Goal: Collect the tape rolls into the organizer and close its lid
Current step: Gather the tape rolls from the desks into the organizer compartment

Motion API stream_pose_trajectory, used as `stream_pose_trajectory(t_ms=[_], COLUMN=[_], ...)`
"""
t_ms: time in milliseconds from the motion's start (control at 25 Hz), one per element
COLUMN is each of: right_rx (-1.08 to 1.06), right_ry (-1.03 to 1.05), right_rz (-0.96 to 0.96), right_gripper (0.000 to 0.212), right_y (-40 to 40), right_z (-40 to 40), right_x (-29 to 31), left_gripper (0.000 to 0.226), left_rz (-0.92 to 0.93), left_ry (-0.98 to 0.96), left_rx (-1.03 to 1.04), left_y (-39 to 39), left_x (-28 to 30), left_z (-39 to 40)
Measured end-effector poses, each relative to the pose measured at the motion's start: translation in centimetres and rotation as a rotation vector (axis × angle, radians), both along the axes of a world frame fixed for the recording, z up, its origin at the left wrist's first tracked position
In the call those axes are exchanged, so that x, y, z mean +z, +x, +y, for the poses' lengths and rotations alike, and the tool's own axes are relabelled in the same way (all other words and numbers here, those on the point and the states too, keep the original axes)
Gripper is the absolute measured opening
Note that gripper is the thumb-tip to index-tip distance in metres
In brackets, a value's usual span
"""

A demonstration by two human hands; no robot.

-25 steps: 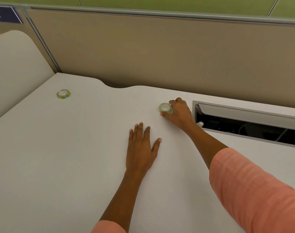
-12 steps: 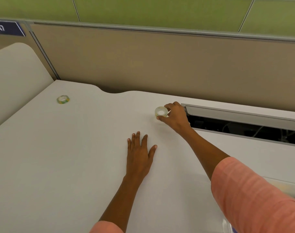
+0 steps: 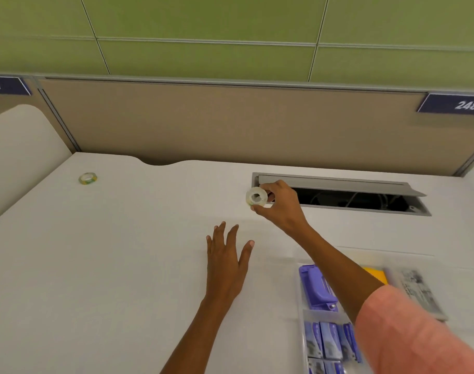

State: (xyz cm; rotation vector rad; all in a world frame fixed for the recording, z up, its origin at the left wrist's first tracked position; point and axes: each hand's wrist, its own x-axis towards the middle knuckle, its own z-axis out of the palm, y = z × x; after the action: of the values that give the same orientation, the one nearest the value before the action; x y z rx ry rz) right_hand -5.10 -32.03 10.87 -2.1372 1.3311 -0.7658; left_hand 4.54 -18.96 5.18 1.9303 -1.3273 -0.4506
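My right hand (image 3: 280, 206) pinches a clear tape roll (image 3: 256, 197) and holds it lifted above the white desk, just left of the cable slot. My left hand (image 3: 227, 260) rests flat on the desk with fingers spread, holding nothing. A second tape roll (image 3: 87, 178), greenish yellow, lies flat at the desk's far left. The clear plastic organizer (image 3: 302, 314) sits at the lower right with its lid open, partly hidden under my right forearm; it holds a purple stapler (image 3: 315, 288) and small blue boxes (image 3: 326, 344).
An open cable slot (image 3: 346, 198) with a raised grey flap is set into the desk behind my right hand. A beige partition (image 3: 230, 125) bounds the far edge. A neighbouring desk (image 3: 17, 141) lies at left.
My right hand has lifted the clear tape roll off the desk and turned it on edge. The view has tilted, bringing the organizer into sight at lower right. My left hand stays flat.
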Motion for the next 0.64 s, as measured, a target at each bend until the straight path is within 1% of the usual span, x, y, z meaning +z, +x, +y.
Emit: stream_pose_trajectory(t_ms=[120, 360, 520, 640], right_rx=[-0.029, -0.093, -0.143, -0.187], right_ry=[-0.008, 0.007, 0.022, 0.039], right_rz=[-0.029, -0.024, -0.029, -0.037], right_gripper=[0.054, 0.053, 0.052, 0.052], right_y=[-3.7, -11.3, -16.6, -20.5], right_z=[1.9, 5.9, 8.7, 11.1], right_x=[0.2, 0.5, 1.2, 1.8], left_gripper=[0.056, 0.058, 0.058, 0.057], left_rz=[0.041, 0.041, 0.033, 0.006], left_ry=[0.035, 0.079, 0.06, 0.03], left_rx=[-0.011, -0.081, -0.163, -0.182], left_y=[-2.6, -7.7, -11.0, -13.1], left_x=[0.5, 0.7, 1.2, 1.3], left_z=[1.9, 5.2, 6.6, 7.6])
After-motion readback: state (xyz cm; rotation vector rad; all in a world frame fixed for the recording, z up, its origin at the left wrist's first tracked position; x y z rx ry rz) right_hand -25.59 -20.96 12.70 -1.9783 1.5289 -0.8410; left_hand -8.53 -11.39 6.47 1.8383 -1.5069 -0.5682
